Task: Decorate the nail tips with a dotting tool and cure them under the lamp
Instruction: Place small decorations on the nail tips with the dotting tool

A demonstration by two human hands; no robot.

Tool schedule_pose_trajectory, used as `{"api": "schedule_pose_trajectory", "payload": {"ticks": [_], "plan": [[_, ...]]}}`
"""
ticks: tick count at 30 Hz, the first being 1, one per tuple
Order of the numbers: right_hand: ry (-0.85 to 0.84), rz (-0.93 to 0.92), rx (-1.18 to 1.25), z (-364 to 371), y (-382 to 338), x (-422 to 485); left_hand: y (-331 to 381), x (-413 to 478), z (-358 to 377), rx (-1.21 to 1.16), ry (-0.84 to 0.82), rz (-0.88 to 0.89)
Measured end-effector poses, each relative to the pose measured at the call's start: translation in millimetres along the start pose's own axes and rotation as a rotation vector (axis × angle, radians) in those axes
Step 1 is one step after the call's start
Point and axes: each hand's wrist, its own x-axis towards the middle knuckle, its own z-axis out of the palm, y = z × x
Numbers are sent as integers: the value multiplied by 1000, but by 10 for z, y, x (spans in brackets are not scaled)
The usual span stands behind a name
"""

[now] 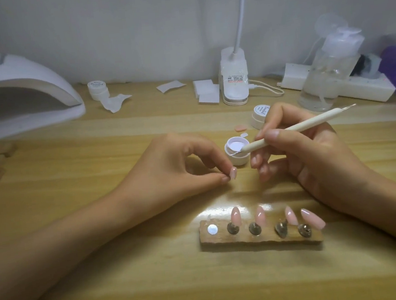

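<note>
Nail tip (305,165) is sitting pinched in the left hand (181,166); right hand (313,153) is gripping the dotting tool (294,132), dipping into the jar (237,150) at 12 o'clock; 4 tips on the holder (261,238) are looking plain, curing undone.

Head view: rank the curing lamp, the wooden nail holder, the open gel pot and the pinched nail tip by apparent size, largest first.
1. Curing lamp, though partly cut off at the left edge.
2. Wooden nail holder, but it lies nearer the camera.
3. Open gel pot.
4. Nail tip pinched in the left hand.
</note>
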Motion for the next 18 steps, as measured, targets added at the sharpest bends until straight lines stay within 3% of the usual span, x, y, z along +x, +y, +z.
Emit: {"api": "schedule_pose_trajectory", "payload": {"ticks": [12,18], "plan": [[23,12,-12,8,-13,0,-31,30,57,50,96,-100],[42,-2,-49,9,3,-1,-44,29,22,29,58,-77]]}}
